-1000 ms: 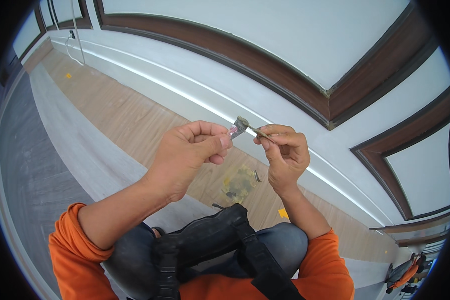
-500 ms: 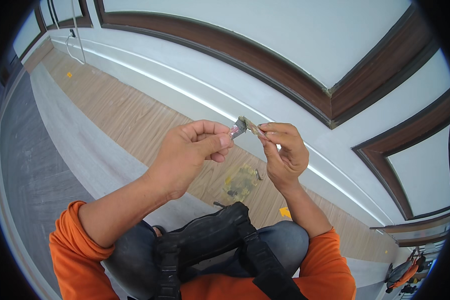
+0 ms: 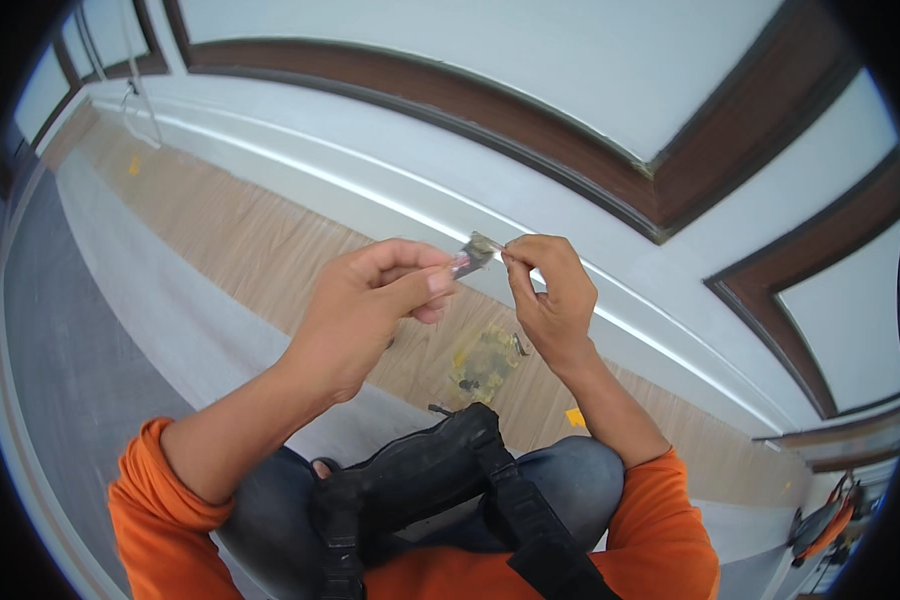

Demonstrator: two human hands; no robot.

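Note:
My left hand (image 3: 375,310) pinches a small flat grey blade (image 3: 475,258) by its pinkish, shiny end. My right hand (image 3: 555,300) pinches a thin tool (image 3: 495,247) whose tip touches the blade, with olive-grey paste where they meet. Both are blurred and partly hidden by my fingers. On the wood-look floor (image 3: 230,240) below lies a thin patch or sheet smeared with yellowish and dark paste (image 3: 480,370), with a small dark piece (image 3: 519,345) at its right edge.
A white wall (image 3: 710,80) with brown-framed panels and a skirting runs ahead. A cord (image 3: 145,110) hangs at upper left. A pale strip (image 3: 130,260) borders grey flooring. Yellow markers (image 3: 575,417) dot the floor. A distant person in orange (image 3: 838,520) is at far right. Black gear (image 3: 410,460) crosses my lap.
My right hand has moved left and a little up, with its tool further across the blade. My left hand has shifted only slightly. The view has tilted a little.

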